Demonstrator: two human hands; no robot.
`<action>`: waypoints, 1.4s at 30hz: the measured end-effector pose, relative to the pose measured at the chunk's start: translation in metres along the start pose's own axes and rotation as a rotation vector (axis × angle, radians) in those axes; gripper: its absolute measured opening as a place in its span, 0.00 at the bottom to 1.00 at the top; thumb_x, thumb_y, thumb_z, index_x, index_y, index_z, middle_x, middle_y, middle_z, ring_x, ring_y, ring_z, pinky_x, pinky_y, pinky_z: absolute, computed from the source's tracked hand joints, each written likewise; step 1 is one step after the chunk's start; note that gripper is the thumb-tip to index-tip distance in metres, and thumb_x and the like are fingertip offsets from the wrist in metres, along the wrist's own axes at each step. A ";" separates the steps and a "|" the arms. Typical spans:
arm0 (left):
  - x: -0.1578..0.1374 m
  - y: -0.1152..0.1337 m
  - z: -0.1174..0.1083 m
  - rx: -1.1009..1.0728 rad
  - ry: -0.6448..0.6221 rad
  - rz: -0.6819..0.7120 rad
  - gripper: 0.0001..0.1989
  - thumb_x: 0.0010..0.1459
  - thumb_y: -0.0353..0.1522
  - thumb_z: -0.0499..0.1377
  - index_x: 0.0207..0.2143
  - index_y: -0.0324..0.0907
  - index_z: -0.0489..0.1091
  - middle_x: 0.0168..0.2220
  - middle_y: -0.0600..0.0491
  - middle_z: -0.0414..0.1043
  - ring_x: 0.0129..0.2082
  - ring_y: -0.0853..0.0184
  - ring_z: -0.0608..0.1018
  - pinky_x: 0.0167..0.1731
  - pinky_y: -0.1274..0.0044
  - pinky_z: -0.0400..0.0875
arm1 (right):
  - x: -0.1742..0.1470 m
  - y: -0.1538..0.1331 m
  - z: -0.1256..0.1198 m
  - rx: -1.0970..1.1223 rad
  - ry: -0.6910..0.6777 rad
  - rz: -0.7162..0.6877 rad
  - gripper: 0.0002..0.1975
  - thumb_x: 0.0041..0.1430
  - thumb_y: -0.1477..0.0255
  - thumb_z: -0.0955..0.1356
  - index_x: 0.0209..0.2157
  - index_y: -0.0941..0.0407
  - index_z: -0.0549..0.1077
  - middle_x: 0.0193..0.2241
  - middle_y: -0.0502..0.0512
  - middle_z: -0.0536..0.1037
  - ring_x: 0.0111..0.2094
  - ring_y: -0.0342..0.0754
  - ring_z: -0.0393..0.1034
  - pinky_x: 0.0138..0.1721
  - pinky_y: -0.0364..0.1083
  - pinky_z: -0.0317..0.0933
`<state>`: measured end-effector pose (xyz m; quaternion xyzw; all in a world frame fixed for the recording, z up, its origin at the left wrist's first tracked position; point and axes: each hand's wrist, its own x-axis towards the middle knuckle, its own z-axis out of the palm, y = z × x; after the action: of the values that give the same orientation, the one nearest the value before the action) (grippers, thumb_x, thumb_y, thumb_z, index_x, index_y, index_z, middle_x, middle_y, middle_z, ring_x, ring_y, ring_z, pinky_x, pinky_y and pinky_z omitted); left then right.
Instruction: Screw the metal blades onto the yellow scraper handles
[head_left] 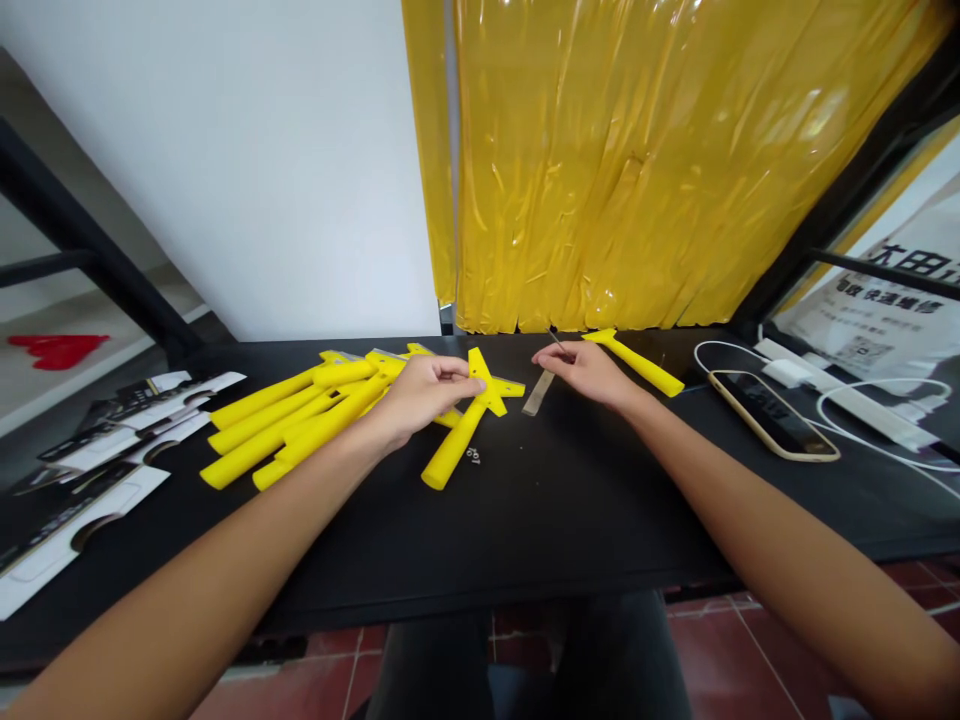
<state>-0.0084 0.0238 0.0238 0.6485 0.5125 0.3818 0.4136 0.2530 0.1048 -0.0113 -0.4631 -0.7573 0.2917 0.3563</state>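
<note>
My left hand (424,393) pinches the head of a yellow plastic scraper (454,445), whose handle slants down toward me. The scraper's head parts spread in a cross shape. My right hand (591,373) is closed on a thin dark tool (553,338); its exact kind is too small to make out. Beneath the right fingers a flat metal blade strip (537,394) lies on the table. A few tiny screws (473,456) sit beside the held scraper's handle. Left of my left hand, several yellow scrapers (281,425) are piled, partly hidden by my hand and forearm.
Another yellow scraper (646,366) lies right of my right hand on the black table (540,530). Farther right are a phone (772,412), white cables and a power strip (847,395). Printed cards (112,470) are stacked at left. Yellow plastic sheeting (645,160) hangs behind.
</note>
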 end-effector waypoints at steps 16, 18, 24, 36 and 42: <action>0.000 -0.005 0.006 0.205 -0.043 0.131 0.16 0.59 0.40 0.60 0.22 0.43 0.63 0.21 0.58 0.61 0.22 0.70 0.66 0.25 0.75 0.58 | 0.003 0.045 -0.065 -0.908 0.273 0.510 0.26 0.58 0.54 0.70 0.49 0.58 0.80 0.45 0.71 0.80 0.47 0.66 0.76 0.43 0.54 0.67; 0.000 -0.008 0.008 0.190 -0.073 0.126 0.14 0.58 0.40 0.61 0.25 0.43 0.66 0.21 0.57 0.66 0.23 0.69 0.69 0.27 0.75 0.61 | 0.002 0.052 -0.072 -0.942 0.236 0.553 0.22 0.55 0.57 0.72 0.48 0.55 0.81 0.46 0.69 0.80 0.47 0.66 0.76 0.42 0.54 0.67; -0.001 -0.017 0.015 0.228 -0.040 0.146 0.33 0.57 0.39 0.64 0.62 0.41 0.60 0.26 0.57 0.75 0.28 0.64 0.77 0.33 0.73 0.67 | 0.001 0.037 -0.069 -0.715 0.219 0.462 0.16 0.49 0.64 0.74 0.40 0.57 0.83 0.40 0.64 0.81 0.42 0.61 0.76 0.41 0.53 0.67; -0.007 0.002 0.027 -0.051 0.066 0.248 0.21 0.61 0.47 0.60 0.47 0.40 0.74 0.43 0.46 0.77 0.44 0.59 0.77 0.42 0.71 0.70 | -0.032 -0.064 0.031 0.807 -0.231 0.179 0.15 0.59 0.60 0.70 0.36 0.58 0.79 0.13 0.40 0.55 0.15 0.36 0.36 0.14 0.40 0.35; -0.004 0.012 0.015 -0.589 0.260 0.051 0.10 0.59 0.37 0.62 0.35 0.38 0.71 0.31 0.51 0.74 0.29 0.70 0.76 0.31 0.77 0.72 | -0.037 -0.061 0.048 0.439 -0.214 -0.087 0.18 0.65 0.57 0.66 0.34 0.55 0.81 0.23 0.51 0.73 0.27 0.43 0.66 0.31 0.43 0.61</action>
<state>0.0094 0.0159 0.0294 0.4593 0.4122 0.6037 0.5047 0.1961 0.0410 -0.0020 -0.3080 -0.7283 0.4812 0.3785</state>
